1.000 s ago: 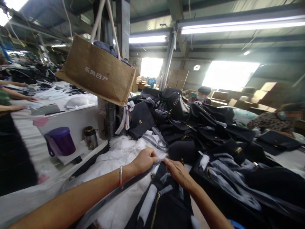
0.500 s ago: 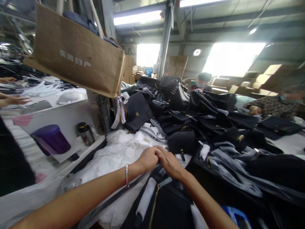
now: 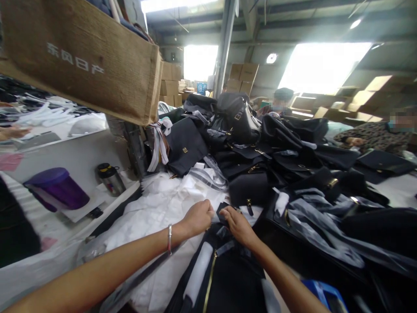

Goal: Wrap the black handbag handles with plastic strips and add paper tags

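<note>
My right hand (image 3: pixel 240 227) pinches a small flat black piece (image 3: pixel 223 213) between thumb and fingers. Just to its left, my left hand (image 3: pixel 198 217), with a silver bracelet at the wrist, is closed; what its fingers hold, if anything, I cannot make out. A narrow gap separates the two hands. Below them lies a black backpack (image 3: pixel 236 278) with a gold zipper and a white-wrapped strap or handle (image 3: pixel 199 271). White tissue paper (image 3: pixel 146 213) is heaped under and beside my left forearm. Behind my right hand sits a black bag flap with a gold clasp (image 3: pixel 249 191).
Several black bags (image 3: pixel 237 117) are piled at the back and right. A tan tote (image 3: pixel 97 65) hangs at upper left, above a purple container (image 3: pixel 60 189) and a steel flask (image 3: pixel 111 178). A blue object (image 3: pixel 322 293) lies lower right. Other people sit behind the pile.
My hands, clasped together before, have come slightly apart, and the small black piece now shows in my right fingers. The view has shifted so the tote appears nearer and further left.
</note>
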`<state>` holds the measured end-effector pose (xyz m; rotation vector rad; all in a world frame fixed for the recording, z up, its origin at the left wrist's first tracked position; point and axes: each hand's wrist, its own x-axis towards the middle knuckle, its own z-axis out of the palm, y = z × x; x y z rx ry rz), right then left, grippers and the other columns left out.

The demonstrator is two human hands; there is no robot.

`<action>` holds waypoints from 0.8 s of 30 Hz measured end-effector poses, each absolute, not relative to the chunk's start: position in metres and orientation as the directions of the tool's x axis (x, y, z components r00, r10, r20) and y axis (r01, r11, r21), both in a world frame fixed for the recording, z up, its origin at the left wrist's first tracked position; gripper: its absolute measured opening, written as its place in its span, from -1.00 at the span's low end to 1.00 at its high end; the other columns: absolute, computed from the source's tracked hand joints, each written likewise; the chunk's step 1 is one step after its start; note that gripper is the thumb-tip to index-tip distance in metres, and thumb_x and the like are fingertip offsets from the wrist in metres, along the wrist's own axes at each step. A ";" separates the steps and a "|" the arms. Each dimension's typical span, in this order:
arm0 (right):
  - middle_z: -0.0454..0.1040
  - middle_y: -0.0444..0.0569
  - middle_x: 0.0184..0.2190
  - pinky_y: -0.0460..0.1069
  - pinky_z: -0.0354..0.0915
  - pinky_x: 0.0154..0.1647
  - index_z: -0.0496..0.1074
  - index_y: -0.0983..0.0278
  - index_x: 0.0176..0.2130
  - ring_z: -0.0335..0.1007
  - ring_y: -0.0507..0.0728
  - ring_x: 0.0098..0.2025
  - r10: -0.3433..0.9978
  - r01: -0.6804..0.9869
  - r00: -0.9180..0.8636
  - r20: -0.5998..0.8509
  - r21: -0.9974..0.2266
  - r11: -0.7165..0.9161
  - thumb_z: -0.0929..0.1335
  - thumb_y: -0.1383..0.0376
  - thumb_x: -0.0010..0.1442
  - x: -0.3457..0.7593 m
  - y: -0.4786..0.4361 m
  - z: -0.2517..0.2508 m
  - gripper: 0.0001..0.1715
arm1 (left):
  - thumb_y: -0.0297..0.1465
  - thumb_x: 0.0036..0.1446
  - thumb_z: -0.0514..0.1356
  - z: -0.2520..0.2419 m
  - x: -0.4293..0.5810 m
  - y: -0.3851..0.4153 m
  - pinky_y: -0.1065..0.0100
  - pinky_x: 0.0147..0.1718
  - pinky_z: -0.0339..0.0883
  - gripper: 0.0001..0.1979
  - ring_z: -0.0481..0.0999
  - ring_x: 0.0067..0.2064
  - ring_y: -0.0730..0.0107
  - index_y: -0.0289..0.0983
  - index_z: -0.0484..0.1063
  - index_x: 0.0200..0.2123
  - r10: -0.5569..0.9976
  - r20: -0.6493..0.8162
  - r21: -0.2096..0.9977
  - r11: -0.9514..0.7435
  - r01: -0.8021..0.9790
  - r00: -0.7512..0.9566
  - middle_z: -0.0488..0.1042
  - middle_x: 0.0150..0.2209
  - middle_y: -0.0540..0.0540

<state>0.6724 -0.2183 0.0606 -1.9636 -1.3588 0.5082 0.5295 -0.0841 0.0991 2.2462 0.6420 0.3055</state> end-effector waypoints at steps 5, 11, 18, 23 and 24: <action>0.38 -0.13 -0.47 -0.03 0.18 -0.32 0.35 0.20 -0.26 0.33 0.13 -0.39 0.938 0.663 0.342 0.064 -0.724 -0.192 0.14 0.14 0.38 0.665 -0.207 0.065 -0.69 | -0.50 0.04 0.10 0.098 0.541 -0.085 0.35 -0.40 0.12 -0.87 0.41 -0.38 0.30 -0.26 0.38 -0.51 0.483 -0.021 0.691 -0.626 0.362 0.875 0.47 -0.46 -0.07; 0.43 -0.10 -0.39 -0.06 0.25 -0.42 0.31 0.19 -0.14 0.40 0.11 -0.38 0.924 0.575 0.381 0.025 -0.789 -0.216 0.03 0.13 0.43 0.664 -0.200 0.057 -0.61 | -0.44 0.16 0.04 0.091 0.556 -0.098 0.34 -0.44 0.11 -0.79 0.40 -0.42 0.31 -0.26 0.39 -0.49 0.494 -0.052 0.681 -0.618 0.393 0.868 0.46 -0.48 -0.10; 0.49 -0.07 -0.28 0.06 0.30 -0.12 0.40 0.19 -0.13 0.43 0.19 -0.19 0.933 0.572 0.357 -0.036 -0.781 -0.249 0.09 0.05 0.41 0.686 -0.236 0.058 -0.57 | -0.52 0.09 0.04 0.077 0.551 -0.080 0.37 -0.42 0.12 -0.87 0.40 -0.37 0.32 -0.24 0.30 -0.45 0.493 -0.056 0.703 -0.598 0.385 0.868 0.45 -0.44 -0.06; 0.52 -0.04 -0.12 0.09 0.24 0.01 0.48 0.14 -0.03 0.41 0.23 -0.06 0.951 0.563 0.287 -0.114 -0.784 -0.264 0.24 0.05 0.34 0.696 -0.260 0.059 -0.63 | -0.53 0.09 0.03 0.079 0.544 -0.070 0.38 -0.41 0.14 -0.87 0.40 -0.37 0.33 -0.22 0.26 -0.46 0.423 -0.064 0.700 -0.627 0.343 0.904 0.45 -0.42 -0.06; 0.52 -0.03 -0.13 0.09 0.23 0.01 0.49 0.15 -0.03 0.41 0.24 -0.07 0.949 0.555 0.288 -0.129 -0.785 -0.275 0.27 0.05 0.32 0.697 -0.262 0.057 -0.63 | -0.53 0.09 0.03 0.081 0.544 -0.071 0.38 -0.40 0.14 -0.87 0.40 -0.36 0.33 -0.22 0.25 -0.45 0.407 -0.064 0.694 -0.638 0.334 0.911 0.45 -0.42 -0.06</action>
